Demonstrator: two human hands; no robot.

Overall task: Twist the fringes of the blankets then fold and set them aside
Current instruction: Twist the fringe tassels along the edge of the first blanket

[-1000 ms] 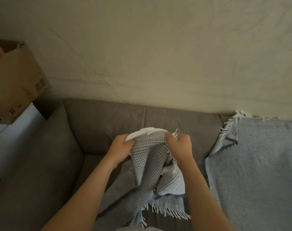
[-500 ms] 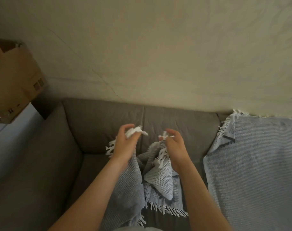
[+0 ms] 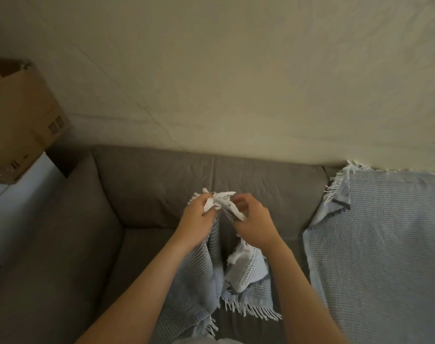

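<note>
A light blue waffle-weave blanket (image 3: 199, 276) with white fringe hangs from my two hands over the sofa seat. My left hand (image 3: 199, 214) is closed on a bunch of its white fringe (image 3: 222, 197) at the top edge. My right hand (image 3: 254, 219) is close beside it, its fingers curled on the same fringed edge. More fringe (image 3: 251, 310) dangles along the blanket's lower edge between my forearms. A second light blue fringed blanket (image 3: 375, 254) lies spread over the right part of the sofa.
The grey sofa (image 3: 152, 184) stands against a pale wall (image 3: 236, 83), its armrest (image 3: 50, 244) on the left. A cardboard box (image 3: 15, 120) sits on a white surface beyond the armrest at the far left.
My hands parted along the fringed edge half a second ago and have come back together. The blanket now hangs lower and narrower beneath them.
</note>
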